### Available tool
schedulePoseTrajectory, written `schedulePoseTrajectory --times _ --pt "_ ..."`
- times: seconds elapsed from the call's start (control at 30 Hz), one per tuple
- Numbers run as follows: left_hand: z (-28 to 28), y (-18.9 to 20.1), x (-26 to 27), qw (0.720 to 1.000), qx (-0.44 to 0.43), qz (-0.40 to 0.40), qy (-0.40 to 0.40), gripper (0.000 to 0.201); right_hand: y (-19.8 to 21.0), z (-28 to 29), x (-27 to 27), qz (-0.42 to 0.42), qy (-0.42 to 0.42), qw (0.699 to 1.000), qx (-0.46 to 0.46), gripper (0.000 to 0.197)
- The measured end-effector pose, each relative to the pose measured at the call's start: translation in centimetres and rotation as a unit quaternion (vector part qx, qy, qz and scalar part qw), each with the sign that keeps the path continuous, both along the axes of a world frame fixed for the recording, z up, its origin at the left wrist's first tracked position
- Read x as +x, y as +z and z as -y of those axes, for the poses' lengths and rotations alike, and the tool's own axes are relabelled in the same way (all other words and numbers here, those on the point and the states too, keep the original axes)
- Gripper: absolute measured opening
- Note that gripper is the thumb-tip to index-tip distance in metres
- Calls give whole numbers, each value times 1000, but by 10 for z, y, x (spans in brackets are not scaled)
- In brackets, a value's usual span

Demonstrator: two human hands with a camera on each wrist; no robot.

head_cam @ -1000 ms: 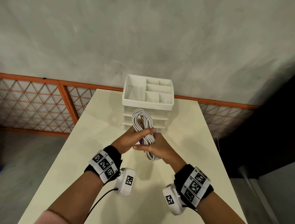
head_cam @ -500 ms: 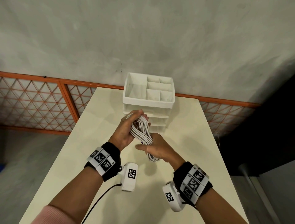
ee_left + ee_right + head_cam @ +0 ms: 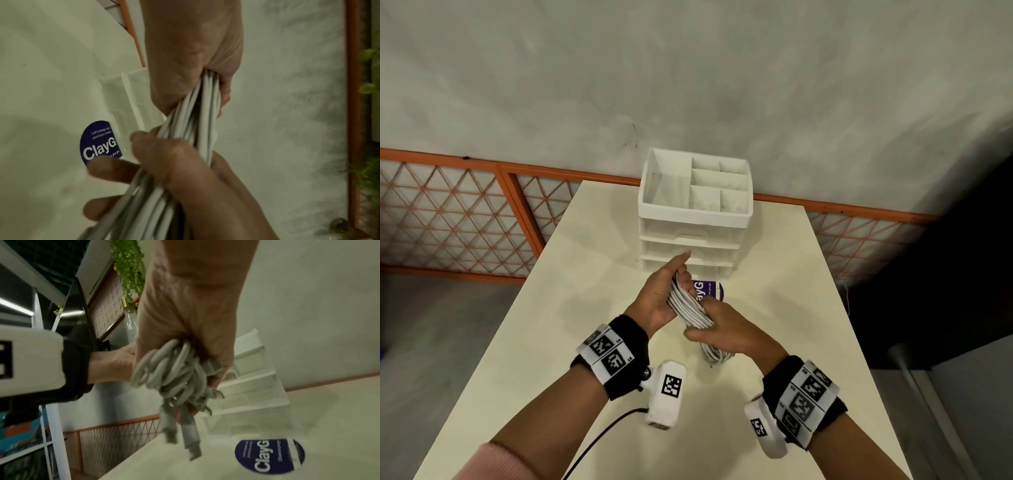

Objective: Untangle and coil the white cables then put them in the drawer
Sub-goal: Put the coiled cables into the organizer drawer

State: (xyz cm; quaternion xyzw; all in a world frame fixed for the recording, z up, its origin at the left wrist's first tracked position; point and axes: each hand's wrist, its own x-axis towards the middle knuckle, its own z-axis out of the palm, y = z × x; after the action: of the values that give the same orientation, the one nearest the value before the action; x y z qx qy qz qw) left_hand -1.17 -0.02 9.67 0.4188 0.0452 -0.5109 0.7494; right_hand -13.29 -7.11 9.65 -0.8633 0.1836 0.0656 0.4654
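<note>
Both hands clamp the white cable bundle [image 3: 690, 305] above the table [image 3: 571, 274]: left hand [image 3: 661, 294] at 11 o'clock, right hand [image 3: 726, 334] at 5. It has dropped lower and tilted, uncovering a purple sticker [image 3: 709, 289] before the drawer unit [image 3: 690, 240].

An office-like room: a cream surface [image 3: 571, 308] against a grey wall [image 3: 688, 68], with a white desk organiser [image 3: 695, 219] and shelving [image 3: 41, 443].
</note>
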Motion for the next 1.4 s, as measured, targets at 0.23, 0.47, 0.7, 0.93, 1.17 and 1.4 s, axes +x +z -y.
schedulePoseTrajectory --times 0.23,0.47,0.7,0.93,1.17,1.4 --pt "14 -19 7 998 32 -56 -9 52 -17 4 -2 21 9 999 34 26" --pt "36 -45 12 995 42 -39 -84 47 -46 26 2 4 -25 999 -24 36" --pt "57 -56 43 996 63 9 -58 59 -55 71 7 8 -79 997 -9 28" --pt "68 -68 53 996 7 -38 84 67 -54 90 -3 -1 -93 996 15 28" --pt "53 -80 37 996 60 9 60 50 -38 104 -8 4 -87 996 13 4" --pt "32 -90 10 992 93 65 60 40 0 109 45 -9 20 999 -45 21"
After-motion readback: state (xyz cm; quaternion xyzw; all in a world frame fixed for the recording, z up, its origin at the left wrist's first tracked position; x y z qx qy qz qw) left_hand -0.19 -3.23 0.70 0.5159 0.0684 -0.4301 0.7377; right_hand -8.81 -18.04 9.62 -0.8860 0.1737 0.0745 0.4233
